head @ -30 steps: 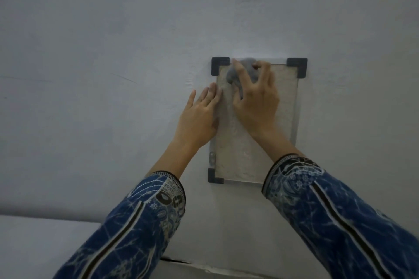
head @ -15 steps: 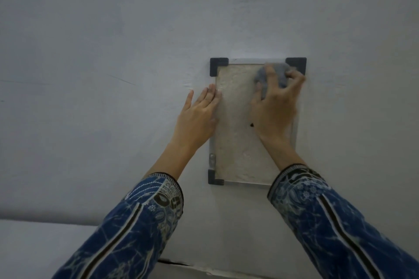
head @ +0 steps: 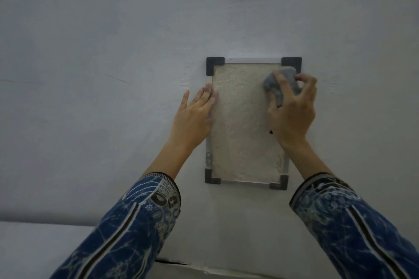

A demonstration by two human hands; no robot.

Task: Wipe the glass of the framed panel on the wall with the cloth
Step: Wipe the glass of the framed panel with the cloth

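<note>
The framed panel (head: 242,124) hangs upright on the pale wall, a beige textured sheet behind glass with dark corner brackets. My right hand (head: 292,111) presses a bunched grey cloth (head: 280,85) against the glass just under the top right corner bracket. My left hand (head: 192,118) lies flat against the panel's left edge, fingers spread and pointing up, fingertips touching the glass. A small dark speck on the glass shows beside my right palm.
Plain white wall (head: 113,75) surrounds the panel on all sides. A ledge or lower surface (head: 34,251) runs along the bottom left, with a dark crack where it meets the wall below the panel.
My right hand slid the cloth from the panel's top left corner across to the top right, then slightly down. The left hand stayed on the left edge.
</note>
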